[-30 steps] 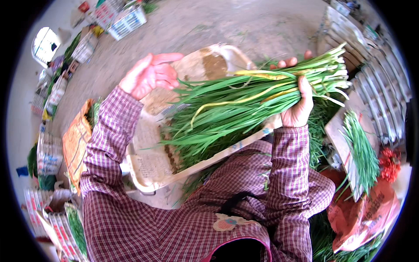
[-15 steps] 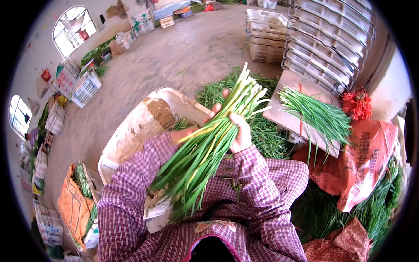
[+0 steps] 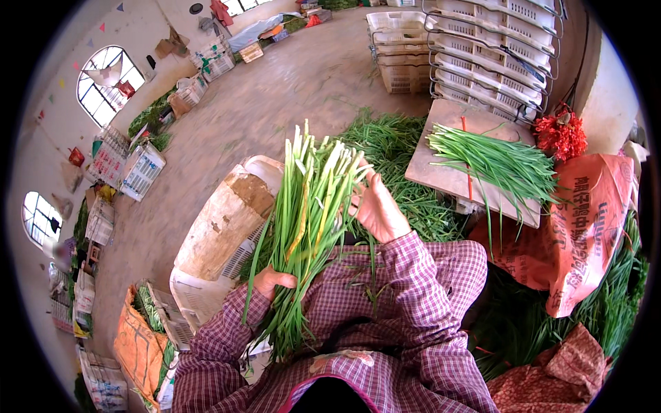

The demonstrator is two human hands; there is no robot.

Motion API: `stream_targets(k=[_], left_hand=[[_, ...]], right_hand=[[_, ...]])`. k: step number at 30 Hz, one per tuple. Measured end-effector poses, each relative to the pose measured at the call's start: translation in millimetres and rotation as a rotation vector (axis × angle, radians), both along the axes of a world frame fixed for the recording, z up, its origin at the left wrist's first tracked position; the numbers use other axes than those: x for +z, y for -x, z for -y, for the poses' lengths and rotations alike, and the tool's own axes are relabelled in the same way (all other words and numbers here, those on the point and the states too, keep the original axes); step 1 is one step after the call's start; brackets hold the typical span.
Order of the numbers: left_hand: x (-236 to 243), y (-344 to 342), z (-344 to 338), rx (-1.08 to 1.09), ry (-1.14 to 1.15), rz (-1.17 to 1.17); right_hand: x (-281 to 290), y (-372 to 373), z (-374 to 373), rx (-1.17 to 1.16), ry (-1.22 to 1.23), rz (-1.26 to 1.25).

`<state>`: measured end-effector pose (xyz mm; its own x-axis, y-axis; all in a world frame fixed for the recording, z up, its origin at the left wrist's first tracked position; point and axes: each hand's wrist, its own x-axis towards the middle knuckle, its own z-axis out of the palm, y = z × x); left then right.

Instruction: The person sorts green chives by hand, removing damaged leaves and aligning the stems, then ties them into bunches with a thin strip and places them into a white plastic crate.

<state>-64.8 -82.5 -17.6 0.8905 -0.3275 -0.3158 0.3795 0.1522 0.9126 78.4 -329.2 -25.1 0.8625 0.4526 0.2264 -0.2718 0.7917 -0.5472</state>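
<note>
Gripping an untied bunch of greens, yellow leaves remaining, the left hand is closed; the right hand sits loosely open alongside, a neater bunch beyond it.

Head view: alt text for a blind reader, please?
A person's left hand grips a bundle of long green leaves; the open right hand is beside its pale stalk ends. Farther right, another bundle lies on a board near stacked crates.

Open way, right hand to board, over greens of unclear height; crate stack beyond.
</note>
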Motion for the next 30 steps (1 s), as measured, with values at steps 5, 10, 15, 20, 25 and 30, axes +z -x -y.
stream_targets(k=[5,10,15,20,25,30], left_hand=[[-7.4,-5.7,-10.6,0.089,-0.054,0.086],[-8.3,-6.3,-9.1,0.056,-0.014,0.016],[-7.7,-1.2,-4.5,-0.028,0.110,-0.039],[-24.4,-4.4,-35.7,-0.098,0.082,-0.002],[-27.2,-2.4,-40.8,-0.151,0.108,-0.080],[-24.4,-2.5,-41.5,-0.105,0.044,-0.090]], right_hand=[[7.6,10.9,29.6,-0.345,0.521,0.065],[43.0,43.1,16.0,-0.387,0.851,0.278],[48.0,41.0,11.1,-0.256,0.891,0.239],[13.7,4.3,35.4,-0.402,0.852,0.301],[-1.2,-31.1,81.5,-0.613,0.970,0.238],[-17.7,-42.9,123.4,-0.926,1.494,0.507]])
